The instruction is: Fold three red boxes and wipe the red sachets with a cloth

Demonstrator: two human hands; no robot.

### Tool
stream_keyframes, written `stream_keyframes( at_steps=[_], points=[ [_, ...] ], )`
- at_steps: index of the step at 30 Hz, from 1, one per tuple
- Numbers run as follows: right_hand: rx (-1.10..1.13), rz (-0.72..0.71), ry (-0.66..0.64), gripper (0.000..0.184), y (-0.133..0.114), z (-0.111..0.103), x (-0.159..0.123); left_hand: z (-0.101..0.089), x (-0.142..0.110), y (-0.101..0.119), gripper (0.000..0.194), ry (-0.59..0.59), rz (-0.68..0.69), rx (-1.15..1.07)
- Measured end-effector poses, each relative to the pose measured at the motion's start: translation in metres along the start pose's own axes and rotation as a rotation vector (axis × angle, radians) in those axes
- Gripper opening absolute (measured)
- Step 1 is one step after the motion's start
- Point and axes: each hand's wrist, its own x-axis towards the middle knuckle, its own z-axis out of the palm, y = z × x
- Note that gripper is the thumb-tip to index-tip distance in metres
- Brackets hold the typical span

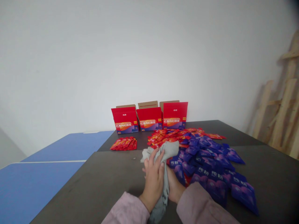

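Note:
My left hand (153,179) and my right hand (174,186) are together over the dark table (105,180), both closed around a grey cloth (168,149). The cloth runs from between my wrists up past my fingers and ends bunched over the sachets. A purple sachet (178,168) sits against my right hand, partly hidden by the cloth; whether the hand holds it I cannot tell. Both sleeves are pale pink.
A large heap of purple sachets (215,171) spreads to the right, with red sachets (168,135) behind it. A small neat row of red sachets (124,144) lies left. Three open red boxes (149,119) stand at the wall. Blue tables (46,168) adjoin left; wooden frames (282,118) lean right.

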Motion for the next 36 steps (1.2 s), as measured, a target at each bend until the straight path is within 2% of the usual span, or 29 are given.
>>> stream_keyframes(
  at_steps=[4, 7, 10, 13, 17, 20, 23, 27, 29, 33, 36],
  points=[
    [0.103, 0.233, -0.092, 0.045, 0.001, 0.011, -0.001, -0.003, 0.012, -0.020, 0.044, 0.128, -0.039, 0.064],
    [0.143, 0.277, -0.146, 0.039, 0.002, 0.012, -0.002, -0.002, 0.021, -0.040, 0.044, 0.200, -0.122, 0.091],
    [0.175, 0.315, -0.203, 0.030, 0.005, 0.007, -0.001, -0.002, 0.029, -0.060, 0.041, 0.224, -0.188, 0.100],
    [0.199, 0.287, -0.206, 0.025, 0.005, -0.001, 0.003, -0.007, 0.034, -0.071, 0.039, 0.243, -0.211, 0.064],
    [0.204, 0.165, -0.060, 0.025, 0.003, -0.005, 0.011, -0.008, 0.024, -0.057, 0.040, 0.289, -0.155, 0.026],
    [0.202, 0.134, 0.063, 0.025, 0.001, -0.004, 0.015, 0.000, 0.011, -0.034, 0.039, 0.188, -0.058, 0.054],
    [0.183, 0.144, 0.056, 0.027, 0.000, -0.005, 0.015, 0.007, 0.008, -0.027, 0.041, 0.105, -0.039, 0.073],
    [0.097, 0.161, -0.064, 0.032, -0.003, -0.005, 0.011, 0.003, 0.021, -0.046, 0.041, 0.228, -0.146, -0.078],
    [0.028, 0.146, -0.055, 0.035, -0.005, -0.005, 0.010, -0.004, 0.026, -0.055, 0.042, 0.249, -0.234, -0.242],
    [-0.054, 0.059, 0.083, 0.047, -0.012, -0.004, 0.011, -0.011, 0.024, -0.047, 0.051, 0.127, -0.374, -0.496],
    [-0.086, -0.030, 0.157, 0.060, -0.016, -0.005, 0.011, -0.001, 0.015, -0.035, 0.054, 0.048, -0.364, -0.558]
  ],
)
